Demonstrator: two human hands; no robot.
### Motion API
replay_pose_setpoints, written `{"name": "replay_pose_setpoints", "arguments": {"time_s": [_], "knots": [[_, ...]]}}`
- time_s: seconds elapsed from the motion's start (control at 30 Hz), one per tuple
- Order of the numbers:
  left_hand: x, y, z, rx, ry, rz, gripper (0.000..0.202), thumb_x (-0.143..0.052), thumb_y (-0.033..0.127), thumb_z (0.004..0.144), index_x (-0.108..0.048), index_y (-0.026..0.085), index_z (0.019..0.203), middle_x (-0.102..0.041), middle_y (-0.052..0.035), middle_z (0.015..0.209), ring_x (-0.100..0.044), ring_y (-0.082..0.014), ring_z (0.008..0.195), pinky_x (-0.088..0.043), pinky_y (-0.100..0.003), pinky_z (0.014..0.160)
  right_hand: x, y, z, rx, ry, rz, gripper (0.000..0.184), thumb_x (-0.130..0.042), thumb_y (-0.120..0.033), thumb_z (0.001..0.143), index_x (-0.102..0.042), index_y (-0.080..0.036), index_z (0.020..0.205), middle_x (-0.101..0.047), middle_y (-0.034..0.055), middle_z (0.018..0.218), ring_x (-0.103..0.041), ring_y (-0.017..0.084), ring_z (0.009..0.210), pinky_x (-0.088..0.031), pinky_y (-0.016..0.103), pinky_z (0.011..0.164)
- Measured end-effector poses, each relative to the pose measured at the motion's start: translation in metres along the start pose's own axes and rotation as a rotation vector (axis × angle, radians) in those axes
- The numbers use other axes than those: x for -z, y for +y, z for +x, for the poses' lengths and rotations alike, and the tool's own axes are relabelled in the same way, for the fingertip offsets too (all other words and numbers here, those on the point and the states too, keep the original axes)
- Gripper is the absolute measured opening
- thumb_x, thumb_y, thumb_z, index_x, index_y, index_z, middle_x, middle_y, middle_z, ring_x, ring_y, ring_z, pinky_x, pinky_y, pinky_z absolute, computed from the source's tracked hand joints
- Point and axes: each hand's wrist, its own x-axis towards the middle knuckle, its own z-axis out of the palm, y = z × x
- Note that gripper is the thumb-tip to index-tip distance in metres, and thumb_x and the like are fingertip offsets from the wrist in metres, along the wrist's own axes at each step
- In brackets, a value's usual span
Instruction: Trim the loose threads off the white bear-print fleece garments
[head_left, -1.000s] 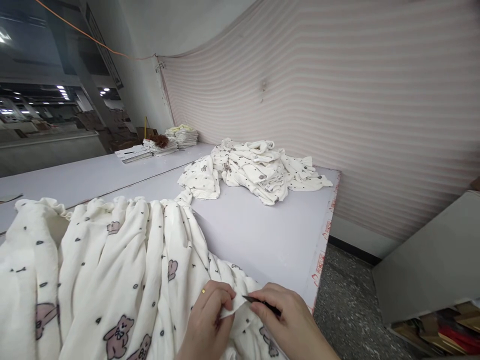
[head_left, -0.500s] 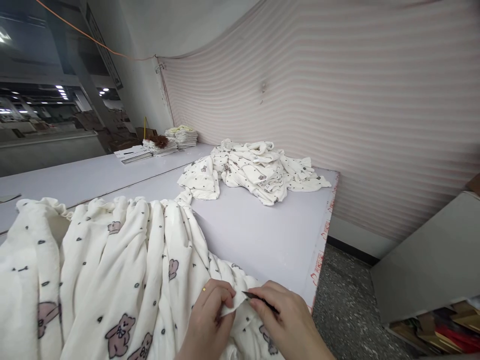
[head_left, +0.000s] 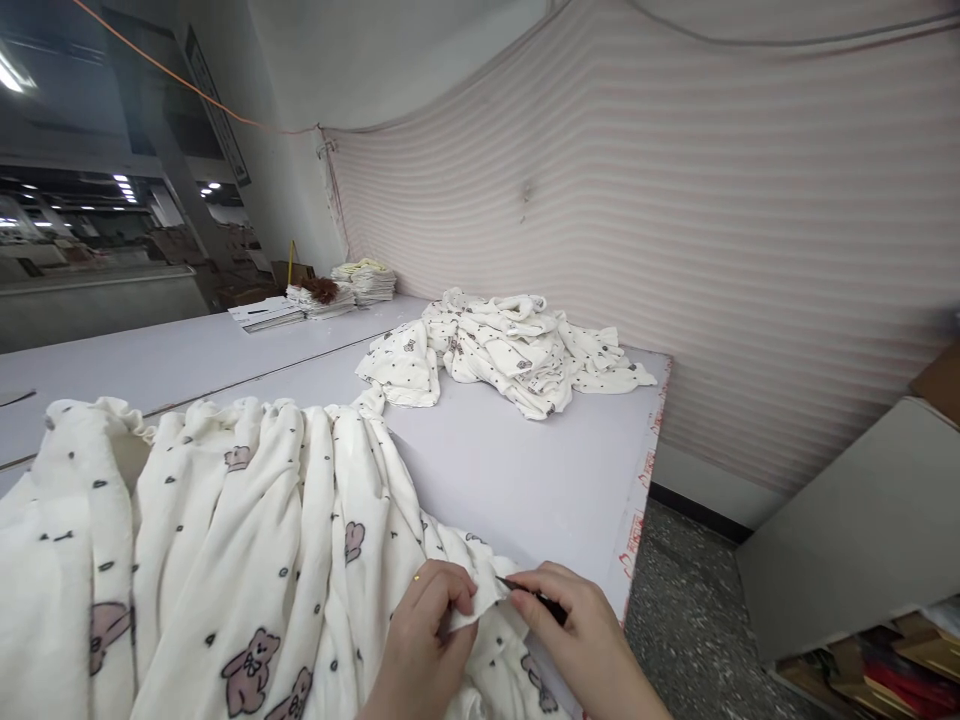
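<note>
My left hand [head_left: 431, 630] pinches a pale edge of the white garment [head_left: 262, 540], which is printed with brown bears and small dark marks. My right hand [head_left: 566, 625] is closed around a small black pointed tool [head_left: 553, 606] that looks like thread snips. Its tip points left, right by the raised fabric between my hands; whether it touches the cloth I cannot tell. My right palm hides most of the tool. The garment spreads in gathered folds over the near left of the table, its upper edge ruffled.
A heap of matching printed garments [head_left: 502, 350] lies farther back on the pale table [head_left: 480, 460]. Stacks of folded white cloth [head_left: 367, 282] and papers [head_left: 266, 313] stand at the far left. The table's right edge drops to a speckled floor, where a grey cabinet [head_left: 862, 520] stands.
The view has tilted up slightly. The tool and my right hand have shifted a little to the right, and more of the pinched cloth edge shows between my hands.
</note>
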Motion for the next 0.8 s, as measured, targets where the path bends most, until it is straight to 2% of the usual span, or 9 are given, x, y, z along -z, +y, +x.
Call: {"name": "replay_pose_setpoints", "arguments": {"time_s": [0.2, 0.37, 0.43, 0.53, 0.8], "knots": [[0.0, 0.001, -0.002, -0.058, 0.022, -0.017, 0.031, -0.044, -0.007, 0.065, -0.042, 0.022, 0.076, -0.057, -0.0007, 0.081, -0.059, -0.0164, 0.078, -0.048, -0.027, 0.066, -0.003, -0.009, -0.012, 0.046, -0.042, -0.053, 0.022, -0.059, -0.029, 0.085, -0.073, -0.024, 0.101, -0.07, 0.0031, 0.089, -0.066, 0.019, 0.082, -0.047, 0.024, 0.071], [0.002, 0.0, -0.004, -0.078, 0.05, -0.036, 0.029, -0.045, -0.006, 0.065, -0.043, 0.022, 0.074, -0.057, -0.0001, 0.079, -0.06, -0.0162, 0.076, -0.047, -0.025, 0.064, -0.004, -0.019, -0.019, 0.015, 0.048, -0.162, 0.024, -0.052, -0.03, 0.09, -0.074, -0.026, 0.097, -0.071, 0.0025, 0.087, -0.066, 0.019, 0.079, -0.046, 0.025, 0.068], [0.004, 0.0, -0.004, -0.086, 0.064, -0.048, 0.028, -0.045, -0.005, 0.066, -0.043, 0.022, 0.073, -0.057, -0.0002, 0.079, -0.059, -0.0164, 0.076, -0.047, -0.025, 0.063, -0.005, -0.017, -0.019, -0.016, 0.083, -0.114, 0.024, -0.053, -0.031, 0.089, -0.074, -0.023, 0.096, -0.072, 0.0036, 0.09, -0.066, 0.02, 0.083, -0.047, 0.026, 0.072], [0.006, -0.001, -0.006, -0.091, 0.082, -0.065, 0.026, -0.045, -0.003, 0.069, -0.042, 0.022, 0.073, -0.057, -0.0005, 0.079, -0.059, -0.0165, 0.076, -0.047, -0.026, 0.065, -0.008, -0.014, -0.018, -0.012, 0.062, -0.001, 0.02, -0.059, -0.03, 0.085, -0.074, -0.022, 0.096, -0.073, 0.0038, 0.095, -0.066, 0.02, 0.09, -0.047, 0.026, 0.08], [0.009, -0.006, -0.011, -0.05, 0.057, -0.11, 0.025, -0.046, -0.002, 0.07, -0.041, 0.022, 0.073, -0.055, -0.001, 0.079, -0.057, -0.0172, 0.074, -0.046, -0.028, 0.061, -0.02, -0.024, -0.019, 0.031, 0.049, -0.007, 0.021, -0.056, -0.03, 0.087, -0.076, -0.024, 0.09, -0.074, 0.0025, 0.088, -0.066, 0.019, 0.083, -0.046, 0.026, 0.074]]}}
